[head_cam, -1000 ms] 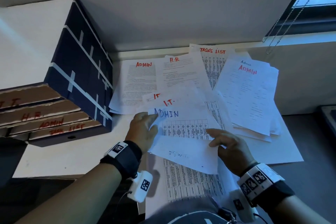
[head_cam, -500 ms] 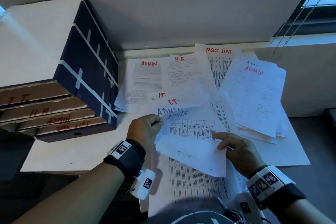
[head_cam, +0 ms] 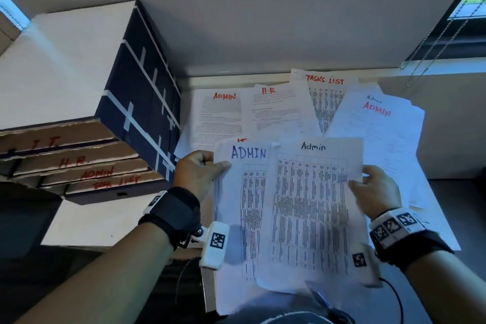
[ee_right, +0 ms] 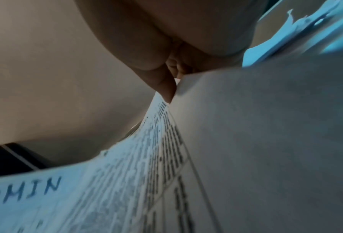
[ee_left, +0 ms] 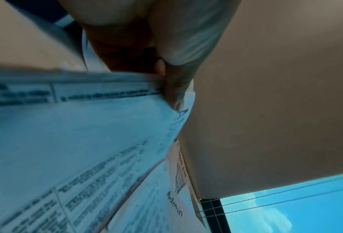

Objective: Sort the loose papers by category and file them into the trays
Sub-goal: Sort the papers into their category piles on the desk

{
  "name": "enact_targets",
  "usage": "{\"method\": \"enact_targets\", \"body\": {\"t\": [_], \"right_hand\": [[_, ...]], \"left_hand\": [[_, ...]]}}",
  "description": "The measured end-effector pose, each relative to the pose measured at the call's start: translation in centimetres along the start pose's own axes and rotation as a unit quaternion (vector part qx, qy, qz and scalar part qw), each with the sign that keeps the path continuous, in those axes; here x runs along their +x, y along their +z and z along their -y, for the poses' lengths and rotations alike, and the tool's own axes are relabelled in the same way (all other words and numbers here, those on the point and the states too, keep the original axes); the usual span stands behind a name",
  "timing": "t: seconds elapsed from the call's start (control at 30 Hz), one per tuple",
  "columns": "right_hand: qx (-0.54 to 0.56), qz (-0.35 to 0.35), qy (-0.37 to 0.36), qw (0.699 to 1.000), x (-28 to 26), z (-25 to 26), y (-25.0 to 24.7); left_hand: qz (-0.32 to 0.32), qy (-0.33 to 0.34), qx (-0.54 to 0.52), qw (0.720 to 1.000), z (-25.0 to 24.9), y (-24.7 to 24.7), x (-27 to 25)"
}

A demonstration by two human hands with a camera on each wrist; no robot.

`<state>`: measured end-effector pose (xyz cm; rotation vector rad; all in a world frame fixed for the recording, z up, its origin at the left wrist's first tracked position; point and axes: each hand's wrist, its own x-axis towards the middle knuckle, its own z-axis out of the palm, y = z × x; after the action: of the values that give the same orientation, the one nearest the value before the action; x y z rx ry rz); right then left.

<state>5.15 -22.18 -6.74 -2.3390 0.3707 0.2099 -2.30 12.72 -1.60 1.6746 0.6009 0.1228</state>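
Note:
Two table-printed sheets are held up over the desk. My left hand (head_cam: 202,168) pinches the left edge of the sheet headed ADMIN in blue (head_cam: 244,192), thumb on top; the same sheet (ee_left: 87,141) fills the left wrist view. My right hand (head_cam: 373,187) pinches the right edge of the sheet headed Admin in black (head_cam: 313,205), which overlaps the blue one. Its thumb (ee_right: 166,88) lies on the sheet's edge (ee_right: 256,141). More labelled papers lie behind: red ADMIN (head_cam: 221,116), H.R (head_cam: 278,110), TASKS LIST (head_cam: 326,92), another ADMIN pile (head_cam: 378,134). The stacked cardboard trays (head_cam: 79,163) marked I.T., H.R., ADMIN, TASK LIST stand at left.
A dark box with white tape strips (head_cam: 142,102) sits on top of the trays. The wall (head_cam: 236,21) closes off the desk behind. A window with a bead cord (head_cam: 447,29) is at upper right. White desk surface (head_cam: 100,221) shows below the trays.
Both hands have lifted the two Admin sheets off the pile and raised them toward me. The folded sheet that lay in front is now flat, showing its black Admin heading.

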Motion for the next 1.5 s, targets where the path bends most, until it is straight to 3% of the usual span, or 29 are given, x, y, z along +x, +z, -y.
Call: {"method": "enact_targets", "body": {"t": [0.1, 0.17, 0.23, 0.3, 0.4, 0.47, 0.6, 0.77, 0.93, 1.1, 1.17, 1.23, 1.27, 1.33, 1.4, 1.5], "right_hand": [[0.006, 0.0, -0.018, 1.0, 0.4, 0.0, -0.3], [0.118, 0.039, -0.01, 0.992, 0.2, 0.0, -0.5], [0.277, 0.087, 0.004, 0.957, -0.1, -0.3, -0.8], [0.358, 0.132, 0.0, 0.924, -0.8, 0.1, -1.6], [0.364, 0.185, -0.02, 0.913, -1.5, 0.2, -2.1], [0.344, 0.21, -0.04, 0.915, -1.4, -0.4, -1.7], [0.307, 0.243, -0.075, 0.917, -1.9, 0.2, -0.3], [0.354, 0.293, -0.062, 0.886, -1.9, 2.3, 0.7], [0.286, 0.29, -0.109, 0.907, -2.1, 4.5, 1.6], [0.19, 0.111, -0.163, 0.962, -2.9, 4.4, 1.5], [0.127, 0.058, -0.229, 0.963, -3.6, 3.8, 1.3], [0.1, 0.053, -0.277, 0.954, -3.9, 2.8, 1.3], [0.108, 0.059, -0.284, 0.951, -4.0, 2.5, 1.4], [0.226, 0.093, -0.232, 0.942, -4.3, 2.2, 1.5], [0.343, 0.121, -0.171, 0.916, -4.7, 2.0, 1.3], [0.405, 0.173, -0.116, 0.891, -4.6, 1.0, 0.3]], "left_hand": [[0.029, -0.03, -0.022, 0.999, 0.3, -0.4, -0.2], [0.062, -0.062, -0.064, 0.994, 0.3, -0.3, -0.6], [0.096, -0.09, -0.124, 0.984, 0.4, 0.1, -0.9], [0.11, -0.133, -0.193, 0.966, 0.8, 0.3, -1.0], [0.125, -0.188, -0.282, 0.932, 1.1, 0.4, -1.2], [0.127, -0.202, -0.292, 0.926, 1.2, 0.6, -1.2], [0.121, -0.114, -0.184, 0.969, 0.9, 1.6, -1.4], [0.119, -0.071, -0.154, 0.978, 0.7, 2.1, -1.8], [0.118, -0.085, -0.096, 0.985, 0.1, 2.4, -2.3], [0.084, -0.099, -0.118, 0.984, -0.1, 1.5, -1.4], [0.095, -0.095, -0.139, 0.981, 0.3, 1.1, -1.4], [0.135, -0.108, -0.183, 0.968, 0.7, 0.7, -1.6], [0.158, -0.109, -0.192, 0.963, 1.1, 0.5, -1.7], [0.18, -0.097, -0.186, 0.961, 1.7, 0.1, -1.6], [0.169, -0.084, -0.161, 0.969, 2.3, 0.1, -1.4], [0.124, -0.043, -0.074, 0.989, 2.3, 0.3, -1.5]]}}
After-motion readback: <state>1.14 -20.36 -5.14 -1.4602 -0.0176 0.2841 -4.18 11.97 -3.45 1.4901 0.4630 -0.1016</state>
